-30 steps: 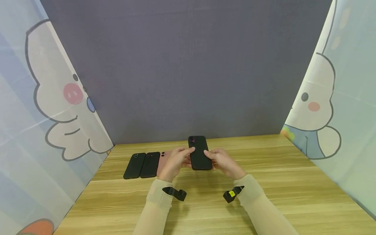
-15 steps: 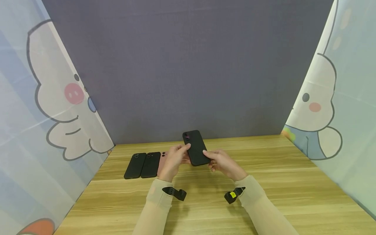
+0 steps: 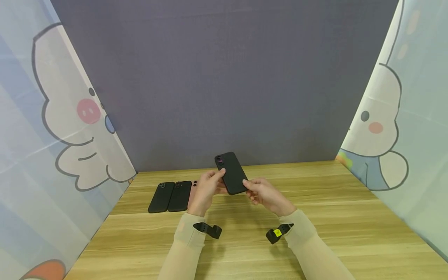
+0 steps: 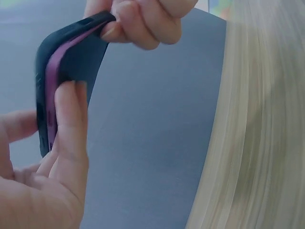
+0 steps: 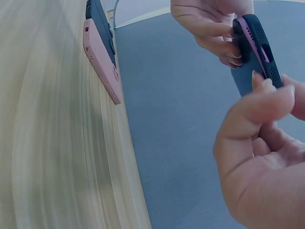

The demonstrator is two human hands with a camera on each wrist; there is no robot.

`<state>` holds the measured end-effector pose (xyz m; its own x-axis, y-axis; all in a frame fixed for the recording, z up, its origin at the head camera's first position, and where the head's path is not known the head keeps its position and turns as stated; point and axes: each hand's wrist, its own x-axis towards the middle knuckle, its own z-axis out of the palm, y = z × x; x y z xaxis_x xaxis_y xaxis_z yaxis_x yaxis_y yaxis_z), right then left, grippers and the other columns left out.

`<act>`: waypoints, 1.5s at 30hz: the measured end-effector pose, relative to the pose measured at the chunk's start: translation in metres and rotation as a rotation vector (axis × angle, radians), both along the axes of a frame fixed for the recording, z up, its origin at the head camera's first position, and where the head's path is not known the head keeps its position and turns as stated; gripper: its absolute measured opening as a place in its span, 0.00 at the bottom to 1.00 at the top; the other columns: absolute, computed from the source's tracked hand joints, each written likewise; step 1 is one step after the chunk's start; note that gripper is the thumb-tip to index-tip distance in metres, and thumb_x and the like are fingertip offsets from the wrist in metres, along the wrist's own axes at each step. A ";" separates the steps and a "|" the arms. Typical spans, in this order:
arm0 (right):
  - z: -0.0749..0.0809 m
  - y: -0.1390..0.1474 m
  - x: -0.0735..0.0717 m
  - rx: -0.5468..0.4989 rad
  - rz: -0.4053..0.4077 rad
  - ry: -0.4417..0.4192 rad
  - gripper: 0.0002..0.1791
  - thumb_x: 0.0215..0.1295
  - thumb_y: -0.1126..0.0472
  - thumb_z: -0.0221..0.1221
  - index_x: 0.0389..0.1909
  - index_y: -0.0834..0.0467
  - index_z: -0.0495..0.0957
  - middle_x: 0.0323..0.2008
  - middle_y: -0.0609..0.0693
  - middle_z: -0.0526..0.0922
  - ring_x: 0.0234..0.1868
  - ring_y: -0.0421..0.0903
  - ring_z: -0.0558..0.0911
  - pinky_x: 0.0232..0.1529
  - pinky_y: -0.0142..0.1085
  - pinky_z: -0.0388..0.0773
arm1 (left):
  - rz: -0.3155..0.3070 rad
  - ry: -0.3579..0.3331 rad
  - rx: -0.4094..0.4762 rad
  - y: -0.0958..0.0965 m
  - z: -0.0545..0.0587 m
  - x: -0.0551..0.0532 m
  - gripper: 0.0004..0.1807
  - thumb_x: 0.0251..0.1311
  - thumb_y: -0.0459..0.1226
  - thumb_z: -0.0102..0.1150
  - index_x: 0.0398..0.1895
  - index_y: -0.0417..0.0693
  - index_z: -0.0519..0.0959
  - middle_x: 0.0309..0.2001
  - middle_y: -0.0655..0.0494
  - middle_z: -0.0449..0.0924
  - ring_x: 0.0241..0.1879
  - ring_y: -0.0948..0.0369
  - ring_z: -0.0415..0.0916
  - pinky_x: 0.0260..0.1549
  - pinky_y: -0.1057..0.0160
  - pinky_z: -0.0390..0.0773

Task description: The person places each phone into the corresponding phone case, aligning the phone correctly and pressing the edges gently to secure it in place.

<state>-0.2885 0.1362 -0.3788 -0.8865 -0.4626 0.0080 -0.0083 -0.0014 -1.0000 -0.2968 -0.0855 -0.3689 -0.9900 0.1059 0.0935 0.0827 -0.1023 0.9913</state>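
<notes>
A black phone case (image 3: 235,173) on a pink-edged phone (image 4: 51,78) is held above the table, tilted, its camera end away from me. Along the side, the left wrist view shows the phone's pink rim beside the case wall, with a gap near one corner. My left hand (image 3: 207,189) grips the left long side, thumb on the case's back, fingers against the dark screen side. My right hand (image 3: 268,197) pinches the lower right corner between thumb and fingers. From the right wrist, the case's bottom edge shows a port opening and the pink rim beside it.
Two black phones (image 3: 161,197) lie side by side on the wooden table (image 3: 245,249) at the left. A pink phone (image 5: 101,59) lies next to them, partly hidden by my left hand in the head view. A grey backdrop (image 3: 224,85) stands behind the table.
Both hands have lifted the cased phone slightly and tilted it so its camera end leans left and away. The right thumb has shifted down to the lower right corner.
</notes>
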 end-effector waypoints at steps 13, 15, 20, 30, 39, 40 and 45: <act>0.001 0.008 0.001 0.074 0.019 0.083 0.23 0.75 0.49 0.58 0.22 0.58 0.68 0.20 0.49 0.67 0.19 0.43 0.61 0.24 0.34 0.61 | 0.011 -0.097 0.113 -0.011 0.003 -0.003 0.24 0.70 0.51 0.61 0.50 0.37 0.79 0.35 0.49 0.80 0.31 0.57 0.82 0.42 0.54 0.85; 0.001 0.009 0.001 0.076 0.032 0.084 0.23 0.76 0.50 0.57 0.22 0.57 0.68 0.21 0.49 0.67 0.20 0.43 0.61 0.24 0.33 0.62 | 0.052 -0.098 0.131 -0.011 0.003 -0.004 0.23 0.69 0.50 0.63 0.49 0.37 0.80 0.33 0.50 0.80 0.28 0.58 0.81 0.38 0.56 0.86; 0.001 0.006 0.000 0.068 0.029 0.074 0.22 0.76 0.50 0.57 0.23 0.58 0.70 0.21 0.49 0.68 0.20 0.43 0.62 0.22 0.33 0.62 | 0.093 -0.084 0.141 -0.012 0.001 -0.007 0.17 0.70 0.45 0.63 0.44 0.37 0.81 0.27 0.51 0.80 0.23 0.59 0.79 0.32 0.59 0.86; 0.000 -0.001 0.000 -0.021 -0.078 0.000 0.19 0.76 0.50 0.58 0.27 0.58 0.76 0.22 0.47 0.70 0.20 0.42 0.66 0.21 0.31 0.64 | 0.150 -0.063 0.137 -0.010 0.003 -0.006 0.14 0.71 0.41 0.60 0.41 0.36 0.82 0.26 0.49 0.80 0.23 0.57 0.80 0.32 0.57 0.86; -0.002 0.005 -0.003 -0.003 -0.079 0.035 0.20 0.80 0.53 0.52 0.26 0.57 0.75 0.22 0.46 0.69 0.20 0.38 0.65 0.20 0.28 0.62 | 0.075 -0.065 0.184 -0.012 0.003 -0.007 0.16 0.72 0.46 0.58 0.40 0.39 0.79 0.28 0.49 0.79 0.24 0.57 0.80 0.36 0.56 0.86; -0.002 0.006 -0.003 0.001 -0.076 0.042 0.20 0.79 0.53 0.52 0.26 0.57 0.75 0.21 0.46 0.68 0.19 0.38 0.65 0.20 0.28 0.61 | 0.079 -0.063 0.200 -0.013 0.003 -0.007 0.17 0.72 0.47 0.58 0.40 0.39 0.79 0.28 0.49 0.79 0.25 0.57 0.80 0.35 0.57 0.86; 0.000 0.015 -0.005 0.021 -0.056 0.048 0.19 0.78 0.52 0.54 0.27 0.56 0.77 0.19 0.46 0.67 0.18 0.39 0.63 0.20 0.29 0.59 | 0.134 -0.051 0.257 -0.015 0.002 -0.008 0.18 0.70 0.48 0.62 0.41 0.39 0.79 0.26 0.51 0.80 0.23 0.58 0.80 0.33 0.59 0.86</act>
<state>-0.2930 0.1516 -0.3792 -0.9101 -0.4124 0.0417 -0.0555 0.0216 -0.9982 -0.3052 -0.1010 -0.3665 -0.9976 -0.0473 0.0497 0.0630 -0.3424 0.9374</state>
